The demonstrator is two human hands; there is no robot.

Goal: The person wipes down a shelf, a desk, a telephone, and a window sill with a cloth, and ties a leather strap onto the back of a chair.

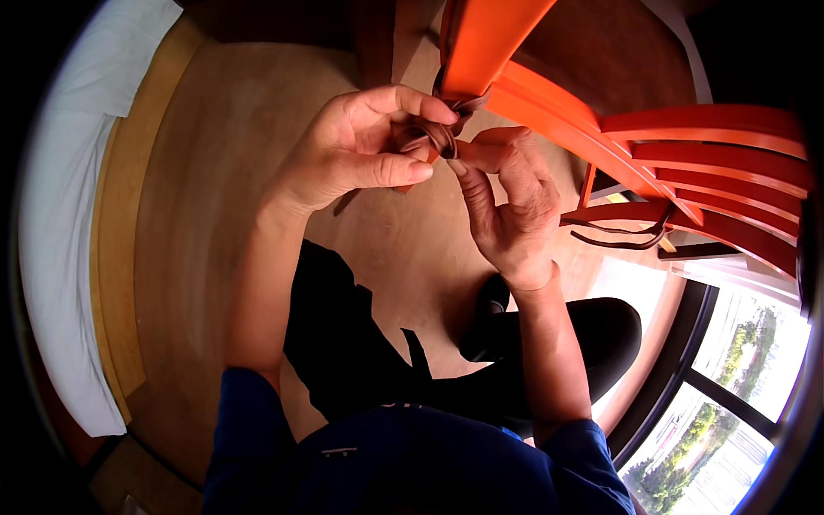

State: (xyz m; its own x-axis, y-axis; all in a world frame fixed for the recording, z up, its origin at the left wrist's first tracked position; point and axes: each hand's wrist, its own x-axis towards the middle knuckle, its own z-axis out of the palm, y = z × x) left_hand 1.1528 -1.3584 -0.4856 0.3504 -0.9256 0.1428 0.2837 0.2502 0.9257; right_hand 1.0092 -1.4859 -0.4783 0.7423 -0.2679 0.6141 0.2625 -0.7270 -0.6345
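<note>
A brown strap [440,136], twisted into a knot or loops, is wrapped at the corner of an orange-red wooden chair [547,106]. My left hand [360,145] curls around the strap from the left, its index finger lying on the upper loop and its thumb below. From the right, my right hand [508,187] pinches the lower edge of the loop between thumb and index finger. My fingers partly hide the strap's ends. A second pair of thin brown ties [615,237] hangs from another chair post at the right.
Curved slats [714,154] of the chair reach to the right. A bed with a white sheet [58,212] and wooden side [116,251] stands at the left. Below is the wood-look floor [199,212]. Dark-framed windows [702,412] are at the lower right.
</note>
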